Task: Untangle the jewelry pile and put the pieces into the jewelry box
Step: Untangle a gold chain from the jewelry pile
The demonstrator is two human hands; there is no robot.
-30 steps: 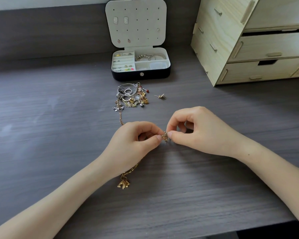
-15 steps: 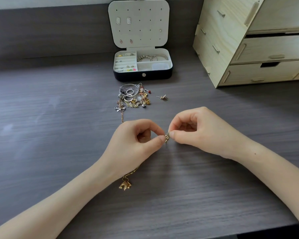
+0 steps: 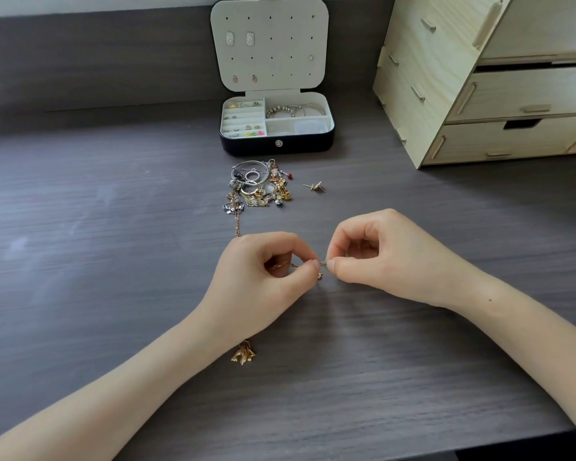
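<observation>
A tangled pile of silver and gold jewelry (image 3: 255, 186) lies on the dark desk just in front of the open jewelry box (image 3: 276, 144). From the pile a gold chain (image 3: 237, 224) runs toward me and passes under my left hand (image 3: 260, 277); its gold charm end (image 3: 243, 356) shows below my left wrist. Thumb and forefinger of my left hand pinch the chain. My right hand (image 3: 383, 257) pinches a small piece (image 3: 322, 263) of the same chain right beside my left fingertips. The box's lid stands upright with earrings pinned to it; rings and bracelets fill its compartments.
A loose gold earring (image 3: 315, 187) lies to the right of the pile. A pale wooden drawer unit (image 3: 479, 78) stands at the back right. The desk's front edge (image 3: 512, 444) shows at the lower right.
My two hands stay together at the same spot on the chain. The fingertips have shifted slightly, and a small charm now hangs just below them.
</observation>
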